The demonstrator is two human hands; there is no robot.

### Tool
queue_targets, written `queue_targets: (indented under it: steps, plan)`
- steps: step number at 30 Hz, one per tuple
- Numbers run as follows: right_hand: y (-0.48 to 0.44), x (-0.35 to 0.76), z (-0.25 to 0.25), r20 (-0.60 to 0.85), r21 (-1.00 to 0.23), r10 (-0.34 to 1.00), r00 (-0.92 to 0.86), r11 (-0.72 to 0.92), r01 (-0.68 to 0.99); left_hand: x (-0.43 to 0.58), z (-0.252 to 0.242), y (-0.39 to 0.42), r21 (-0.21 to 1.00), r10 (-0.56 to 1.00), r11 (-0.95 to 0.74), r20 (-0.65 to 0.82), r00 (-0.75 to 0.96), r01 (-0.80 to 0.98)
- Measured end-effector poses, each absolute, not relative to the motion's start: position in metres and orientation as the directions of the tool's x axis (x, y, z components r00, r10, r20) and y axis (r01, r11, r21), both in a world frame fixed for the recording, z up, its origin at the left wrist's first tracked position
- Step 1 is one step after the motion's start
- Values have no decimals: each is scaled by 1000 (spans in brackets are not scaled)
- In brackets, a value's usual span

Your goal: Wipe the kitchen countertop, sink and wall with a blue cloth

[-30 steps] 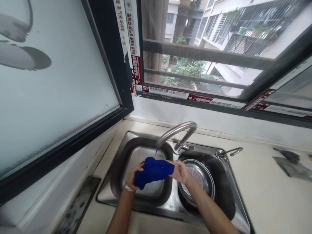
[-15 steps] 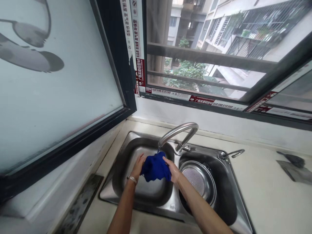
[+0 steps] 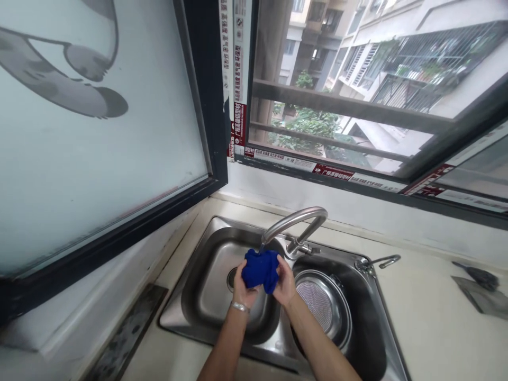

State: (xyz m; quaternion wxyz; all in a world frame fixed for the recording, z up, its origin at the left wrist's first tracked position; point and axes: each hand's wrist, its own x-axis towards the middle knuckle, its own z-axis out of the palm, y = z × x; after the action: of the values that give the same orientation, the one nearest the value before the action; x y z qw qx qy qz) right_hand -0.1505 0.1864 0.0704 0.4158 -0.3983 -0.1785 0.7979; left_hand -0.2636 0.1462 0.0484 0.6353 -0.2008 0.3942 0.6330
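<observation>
A bunched blue cloth is held between my two hands, right under the spout of the curved faucet. A thin stream of water seems to run from the spout onto it. My left hand, with a bracelet at the wrist, grips the cloth's left side. On the other side my right hand has its fingers closed round the cloth's right edge. Both hands are above the left basin of the steel sink, whose drain shows partly beside my left hand.
In the right basin sits a round metal strainer pot. A small second tap stands at the sink's back right corner. A dark utensil lies on the right counter. An open frosted window pane juts in at left.
My left hand has moved right, closer to my right hand. The cloth, spread wider before, is now bunched more compactly, and the drain has come into sight. The camera view has shifted slightly.
</observation>
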Motion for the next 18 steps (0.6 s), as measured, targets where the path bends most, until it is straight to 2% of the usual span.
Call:
queue_targets:
  steps: [5,7,15,18]
  plan:
    - [192,-138,68,-494,-769,822,-284,-566,-299,-274,56,146,280,680,40,-711,-179,-959]
    - [191,-137,64,-500,-793,830,-249,-554,-254,-281,59,147,272,677,41,-715,-173,-961]
    - [180,-154,63,-464,-771,867,-181,-496,-398,-303,56,148,302,715,40,-674,-184,-952]
    - [182,-154,67,-464,-756,866,-184,-496,-427,-308,53,148,332,732,90,-661,-163,-939]
